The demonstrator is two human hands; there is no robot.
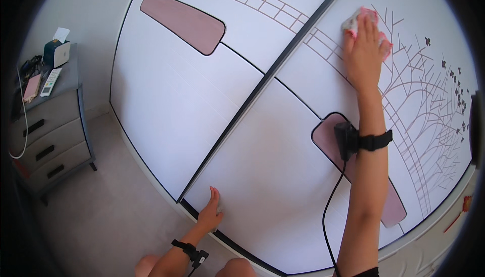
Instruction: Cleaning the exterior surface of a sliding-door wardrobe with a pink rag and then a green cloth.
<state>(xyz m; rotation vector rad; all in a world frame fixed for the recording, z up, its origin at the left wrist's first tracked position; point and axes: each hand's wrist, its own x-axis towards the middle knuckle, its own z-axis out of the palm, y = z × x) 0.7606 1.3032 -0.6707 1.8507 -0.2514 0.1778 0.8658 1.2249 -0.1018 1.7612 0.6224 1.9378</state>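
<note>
White sliding wardrobe doors with pink inset panels and printed line art stand before me. My right hand lies spread on the right door, pressing a pink and grey-white cloth against the printed fence and branches. Lower down, near the bottom edge of that door, is my left hand. A greyish cloth shows partly behind its fingers; the rest is hidden by the hand. Both wrists wear black straps with small cabled devices.
At the left a grey drawer cabinet bears a tissue box, a white remote control, a pink flat object and dark cables. A white cable hangs over its front. My knees show at the bottom edge.
</note>
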